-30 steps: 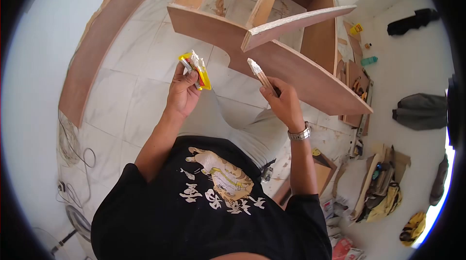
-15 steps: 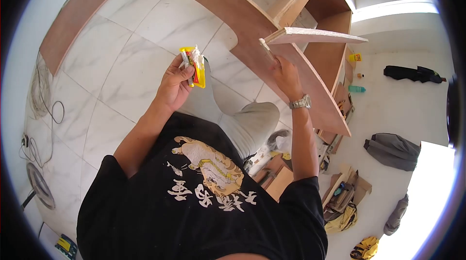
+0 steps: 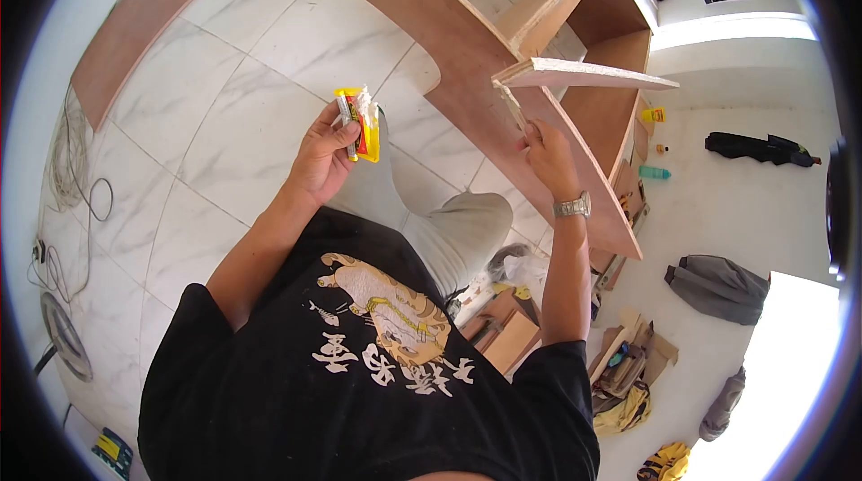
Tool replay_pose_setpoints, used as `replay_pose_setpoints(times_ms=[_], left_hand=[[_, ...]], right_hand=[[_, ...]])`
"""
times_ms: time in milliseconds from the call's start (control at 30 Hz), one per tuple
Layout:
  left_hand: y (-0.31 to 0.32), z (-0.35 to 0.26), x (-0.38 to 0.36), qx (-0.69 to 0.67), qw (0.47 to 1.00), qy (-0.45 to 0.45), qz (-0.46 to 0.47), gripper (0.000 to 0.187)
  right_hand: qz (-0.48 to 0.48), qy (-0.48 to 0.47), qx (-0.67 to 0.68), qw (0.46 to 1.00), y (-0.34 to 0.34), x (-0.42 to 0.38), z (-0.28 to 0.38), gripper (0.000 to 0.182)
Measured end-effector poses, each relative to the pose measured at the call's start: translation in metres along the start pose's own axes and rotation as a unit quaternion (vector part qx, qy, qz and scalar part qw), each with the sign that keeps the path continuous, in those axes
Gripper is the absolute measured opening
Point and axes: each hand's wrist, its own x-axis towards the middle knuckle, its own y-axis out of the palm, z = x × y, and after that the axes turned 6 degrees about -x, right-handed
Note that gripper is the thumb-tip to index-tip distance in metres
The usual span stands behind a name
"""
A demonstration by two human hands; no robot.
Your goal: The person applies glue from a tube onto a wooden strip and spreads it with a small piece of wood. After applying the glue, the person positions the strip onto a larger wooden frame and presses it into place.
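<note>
My left hand (image 3: 325, 153) is closed around a yellow-and-red packet (image 3: 368, 135), held upright over the floor. Thick white paste clings to its upper edge. In the fingers of my right hand (image 3: 549, 156) is a slim pale stick (image 3: 510, 105), possibly a brush; its tip is too small to make out. The stick's far end reaches the corner beneath a narrow wooden board (image 3: 593, 74) with a rough, whitish edge. That board stands out from a large curved plywood panel (image 3: 476, 41), and my right hand is just in front of the panel.
A wooden frame with compartments (image 3: 611, 68) stands behind the panel. Another long board (image 3: 135, 41) leans at the left wall near coiled wire (image 3: 67, 158). Tools and bags (image 3: 628, 373) lie to the right, and clothes (image 3: 718, 288) hang on the wall.
My right hand has moved slightly right and down, drawing the stick back along the panel near the board's corner. The left hand and packet have stayed nearly in place.
</note>
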Motion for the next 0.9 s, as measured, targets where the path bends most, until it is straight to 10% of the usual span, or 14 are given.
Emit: replay_pose_setpoints(times_ms=[900], left_hand=[[-0.014, 0.002, 0.007, -0.009, 0.999, -0.052, -0.001, 0.043]], right_hand=[[-0.006, 0.159, 0.331, 0.93, 0.072, -0.002, 0.05, 0.032]])
